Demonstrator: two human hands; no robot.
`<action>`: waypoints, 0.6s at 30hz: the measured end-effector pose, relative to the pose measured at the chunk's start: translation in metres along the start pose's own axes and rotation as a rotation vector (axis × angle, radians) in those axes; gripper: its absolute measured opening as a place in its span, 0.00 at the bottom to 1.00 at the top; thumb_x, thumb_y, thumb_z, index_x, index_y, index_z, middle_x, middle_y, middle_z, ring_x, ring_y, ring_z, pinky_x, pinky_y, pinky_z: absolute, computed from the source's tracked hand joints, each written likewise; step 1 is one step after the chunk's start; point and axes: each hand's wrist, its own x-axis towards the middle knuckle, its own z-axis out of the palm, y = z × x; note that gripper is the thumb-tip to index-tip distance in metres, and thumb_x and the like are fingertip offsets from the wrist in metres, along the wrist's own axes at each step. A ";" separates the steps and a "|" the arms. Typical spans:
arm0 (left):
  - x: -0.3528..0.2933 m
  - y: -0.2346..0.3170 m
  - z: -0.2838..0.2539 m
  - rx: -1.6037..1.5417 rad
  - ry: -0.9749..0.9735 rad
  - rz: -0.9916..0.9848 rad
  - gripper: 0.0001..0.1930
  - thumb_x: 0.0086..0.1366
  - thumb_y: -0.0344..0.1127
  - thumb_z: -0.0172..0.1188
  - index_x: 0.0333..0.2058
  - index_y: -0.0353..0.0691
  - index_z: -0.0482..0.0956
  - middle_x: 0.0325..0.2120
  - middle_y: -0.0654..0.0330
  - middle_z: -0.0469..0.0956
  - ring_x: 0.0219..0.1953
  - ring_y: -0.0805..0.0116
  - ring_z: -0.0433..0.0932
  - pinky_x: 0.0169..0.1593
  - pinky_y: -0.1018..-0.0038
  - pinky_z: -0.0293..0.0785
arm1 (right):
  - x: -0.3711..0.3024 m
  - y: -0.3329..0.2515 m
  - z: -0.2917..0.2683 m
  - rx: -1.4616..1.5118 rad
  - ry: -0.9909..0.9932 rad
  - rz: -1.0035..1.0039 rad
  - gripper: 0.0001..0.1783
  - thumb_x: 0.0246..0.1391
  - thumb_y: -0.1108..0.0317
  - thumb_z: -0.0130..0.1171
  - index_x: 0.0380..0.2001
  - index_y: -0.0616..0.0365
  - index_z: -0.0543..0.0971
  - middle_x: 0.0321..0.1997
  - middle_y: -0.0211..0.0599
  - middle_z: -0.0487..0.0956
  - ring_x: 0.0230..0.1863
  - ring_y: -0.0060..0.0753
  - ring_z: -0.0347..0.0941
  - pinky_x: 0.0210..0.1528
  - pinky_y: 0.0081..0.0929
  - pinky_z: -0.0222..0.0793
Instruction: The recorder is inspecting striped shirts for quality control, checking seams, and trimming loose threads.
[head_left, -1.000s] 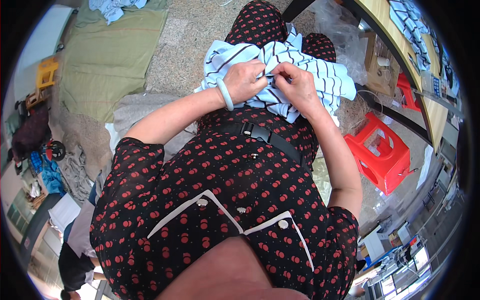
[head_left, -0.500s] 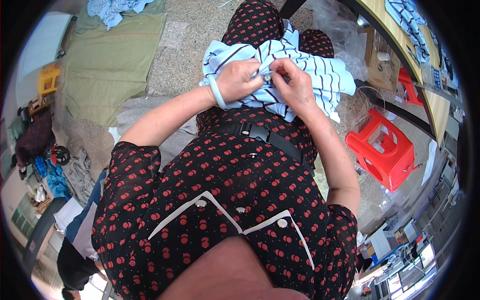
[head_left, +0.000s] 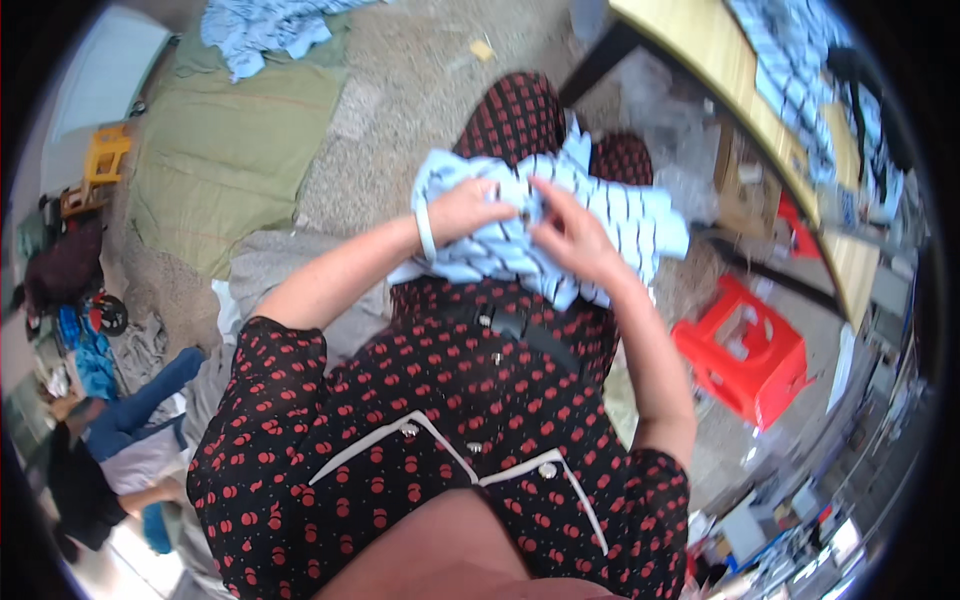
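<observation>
A light blue shirt [head_left: 630, 225] with dark stripes lies bunched across my lap. My left hand [head_left: 462, 213], with a pale band at its wrist, rests on it and pinches a fold between thumb and fingers, though motion blurs the grip. On the other side, my right hand [head_left: 578, 238] is over the cloth with thumb and forefinger apart and nothing visible between them. A small dark button [head_left: 525, 214] shows faintly on the cloth between the two hands.
At the right stand a red plastic stool [head_left: 750, 355] and a wooden-topped table [head_left: 690, 45] with more striped cloth [head_left: 790, 80]. A green mat [head_left: 235, 165] covers floor at the left, near a yellow stool [head_left: 105, 155]. Another person [head_left: 95, 480] is at the lower left.
My right thumb and forefinger have spread apart and come off the button. My hands and the shirt appear lower in view as the camera has shifted.
</observation>
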 end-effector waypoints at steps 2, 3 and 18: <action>0.000 -0.001 -0.002 0.315 0.013 0.025 0.15 0.51 0.41 0.56 0.31 0.35 0.73 0.26 0.54 0.74 0.30 0.67 0.72 0.36 0.73 0.68 | -0.002 0.002 -0.007 -0.059 -0.127 0.056 0.34 0.41 0.65 0.59 0.54 0.54 0.62 0.31 0.34 0.70 0.23 0.25 0.63 0.28 0.21 0.63; 0.000 0.000 -0.003 0.318 -0.035 0.115 0.19 0.49 0.46 0.59 0.33 0.35 0.72 0.27 0.49 0.72 0.34 0.57 0.72 0.39 0.68 0.67 | -0.001 0.001 -0.010 -0.153 -0.152 0.049 0.25 0.40 0.63 0.60 0.45 0.57 0.70 0.23 0.39 0.70 0.21 0.32 0.65 0.26 0.26 0.63; 0.062 0.090 -0.142 0.462 0.283 0.375 0.14 0.53 0.34 0.53 0.40 0.41 0.75 0.41 0.57 0.73 0.46 0.64 0.69 0.53 0.70 0.60 | 0.001 -0.007 -0.100 0.358 0.242 0.425 0.20 0.48 0.70 0.54 0.46 0.58 0.66 0.40 0.31 0.70 0.34 0.18 0.66 0.35 0.16 0.65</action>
